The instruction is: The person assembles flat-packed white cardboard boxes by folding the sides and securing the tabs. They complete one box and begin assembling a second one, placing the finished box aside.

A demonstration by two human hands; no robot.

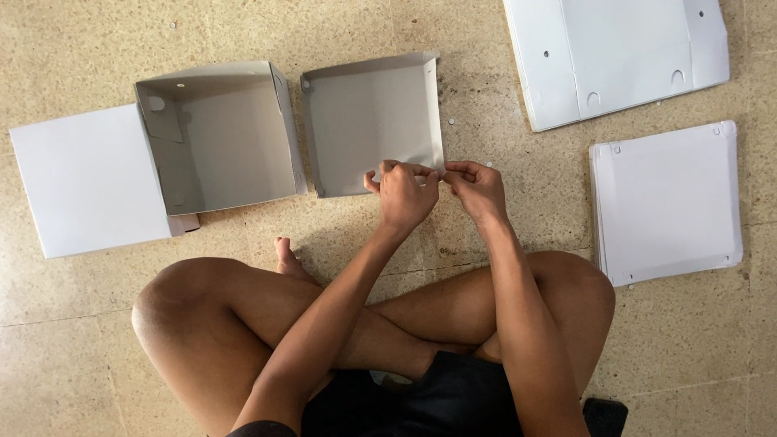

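Note:
I sit cross-legged on a speckled stone floor. A shallow grey cardboard tray [368, 121] lies in front of me with its side walls partly folded up. Both hands meet at its near right corner. My left hand [405, 194] pinches the near edge flap of the tray. Touching it from the right, my right hand [477, 188] grips the same corner with its fingertips. The corner itself is hidden under my fingers.
A deeper folded grey box [218, 133] stands left of the tray, resting on a flat white sheet [81, 182]. At the upper right lies a flat unfolded box blank [619, 57], with a stack of flat white blanks [668, 202] below it. Small paper dots are scattered on the floor.

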